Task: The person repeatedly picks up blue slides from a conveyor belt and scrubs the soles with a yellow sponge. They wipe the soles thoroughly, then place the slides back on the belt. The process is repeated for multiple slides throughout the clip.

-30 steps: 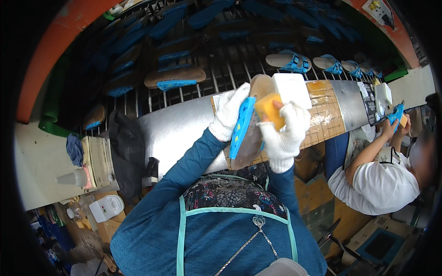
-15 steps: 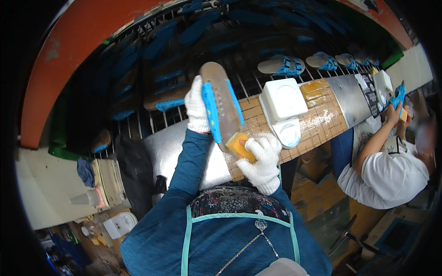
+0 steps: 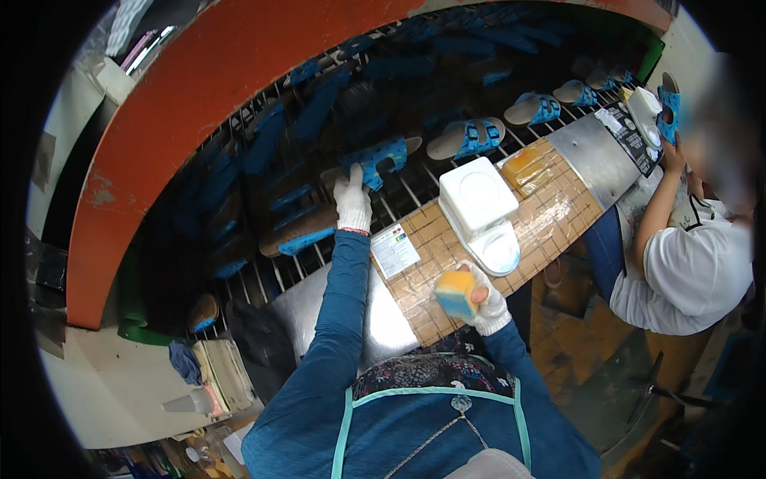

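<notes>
A blue, yellow-flecked strapped sandal with a grey-brown sole (image 3: 381,161) is set at the dark metal-barred rack (image 3: 408,197), just beyond the far edge of the desk. It is touched by the white-gloved left hand (image 3: 352,201), one finger of which is seen against the blue strap. The other fingers are hidden, so whether this grip is clamped or loosened cannot be told; nor can it be told whether the bars bear the sandal's full weight.

An orange-yellow and blue sponge-like block (image 3: 455,294) is clamped in the grip of the white-gloved right hand (image 3: 489,310), near the desk's front edge. Just beyond it, a white boxy plastic container with a round lower part (image 3: 479,193) is stood on the brown, grid-lined board (image 3: 556,209) on the silver metal desk (image 3: 585,157), with an amber rectangular block (image 3: 527,168) beside it.

The handling of this sandal is judged to be well along, since it is lined up near a finished-looking blue strapped sandal (image 3: 471,140) on the bars. Its full release is not shown, and the sponge-like block has not been put down. How thoroughly any surface has been wiped cannot be told.
</notes>
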Available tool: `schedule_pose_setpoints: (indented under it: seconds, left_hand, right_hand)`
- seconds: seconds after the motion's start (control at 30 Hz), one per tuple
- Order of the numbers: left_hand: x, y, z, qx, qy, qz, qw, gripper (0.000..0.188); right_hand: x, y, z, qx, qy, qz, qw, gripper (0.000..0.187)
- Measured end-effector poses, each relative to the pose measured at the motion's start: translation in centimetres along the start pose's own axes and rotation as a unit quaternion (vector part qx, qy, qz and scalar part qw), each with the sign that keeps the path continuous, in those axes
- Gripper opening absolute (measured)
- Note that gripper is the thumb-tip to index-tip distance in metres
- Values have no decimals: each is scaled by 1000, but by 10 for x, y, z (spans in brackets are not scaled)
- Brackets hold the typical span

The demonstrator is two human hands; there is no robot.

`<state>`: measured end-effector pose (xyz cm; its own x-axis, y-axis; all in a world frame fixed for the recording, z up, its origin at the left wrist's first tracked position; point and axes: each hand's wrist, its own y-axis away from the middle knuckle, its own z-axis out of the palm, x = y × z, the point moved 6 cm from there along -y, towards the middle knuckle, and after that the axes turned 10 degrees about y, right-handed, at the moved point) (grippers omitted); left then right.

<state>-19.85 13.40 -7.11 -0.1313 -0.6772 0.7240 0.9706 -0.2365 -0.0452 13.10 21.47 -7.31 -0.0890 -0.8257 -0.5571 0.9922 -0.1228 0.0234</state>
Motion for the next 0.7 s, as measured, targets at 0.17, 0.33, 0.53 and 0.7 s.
schedule_pose_setpoints:
  seconds: [0.17,0.33,0.53,0.7]
  left_hand:
    - [-25,-17,-39,55,-426,-18,903,41]
    - [-11,-5,-36,75,-584,-20,808,52]
    - [13,30,15,28,-579,-73,812,40]
    - [-26,16,105,-122,-365,-138,913,38]
  right_hand:
    - [0,1,-1,-4,12,11,1000,55]
    - [2,1,1,-4,13,13,1000,57]
    - [2,2,4,-11,-7,12,1000,53]
    - [1,4,3,-41,-1,13,999,55]
